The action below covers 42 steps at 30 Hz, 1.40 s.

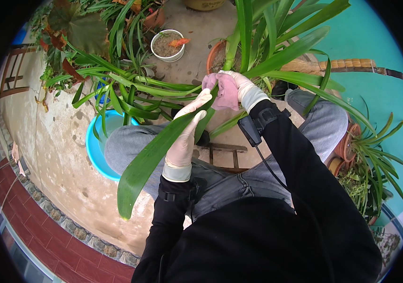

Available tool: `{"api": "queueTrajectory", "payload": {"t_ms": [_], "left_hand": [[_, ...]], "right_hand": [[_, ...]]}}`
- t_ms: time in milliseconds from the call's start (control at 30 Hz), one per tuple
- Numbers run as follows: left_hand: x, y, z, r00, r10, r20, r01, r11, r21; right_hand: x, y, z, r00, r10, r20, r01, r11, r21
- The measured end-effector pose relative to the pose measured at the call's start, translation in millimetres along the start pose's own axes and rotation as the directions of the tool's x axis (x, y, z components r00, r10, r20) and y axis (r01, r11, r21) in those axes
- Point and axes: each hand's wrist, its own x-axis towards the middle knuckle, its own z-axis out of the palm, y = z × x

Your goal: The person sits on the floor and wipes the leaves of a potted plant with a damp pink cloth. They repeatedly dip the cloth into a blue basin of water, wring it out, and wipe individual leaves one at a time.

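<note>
A long strap-shaped green leaf (148,162) runs from the large potted plant (254,46) down towards my lap, its tip hanging free. My left hand (181,150), in a white glove, supports the leaf between thumb and straightened fingers. Higher up, near the leaf's base, my right hand (242,85) grips a damp-looking pink cloth (225,92). The cloth is bunched against the leaf; the right fingertips are partly hidden. Other strap leaves spread around both hands. The plant's terracotta pot (212,58) stands just beyond them.
Beside my left knee is a blue basin (92,152). A white pot of soil (168,46) stands ahead. Behind the plant, a straw broom (346,66) lies by the turquoise wall (367,39). More potted plants (374,148) stand at right. A wooden stool (228,148) shows between my legs.
</note>
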Motion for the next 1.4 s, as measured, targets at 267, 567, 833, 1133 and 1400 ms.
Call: {"api": "queueTrajectory", "payload": {"t_ms": [267, 567, 833, 1133, 1400], "left_hand": [[-6, 4, 0, 0.996, -0.034, -0.084, 0.013, 0.971, -0.237], [-18, -4, -5, 0.993, -0.071, -0.095, 0.038, 0.949, -0.314], [-20, 0, 1, 0.996, -0.05, -0.075, 0.032, 0.974, -0.224], [-41, 5, -13, 0.989, -0.038, -0.143, 0.007, 0.978, -0.21], [-75, 51, -19, 0.934, 0.226, -0.278, -0.25, 0.967, -0.054]], "right_hand": [[-15, -4, 48, 0.964, -0.267, -0.002, 0.24, 0.861, 0.448], [-15, -12, 45, 0.828, -0.032, -0.559, 0.324, 0.842, 0.431], [3, 17, -10, 0.958, -0.271, 0.093, 0.128, 0.694, 0.708], [6, 38, 47, 0.953, -0.274, -0.131, 0.279, 0.622, 0.731], [4, 52, 90, 0.871, -0.484, -0.079, 0.482, 0.814, 0.325]]}}
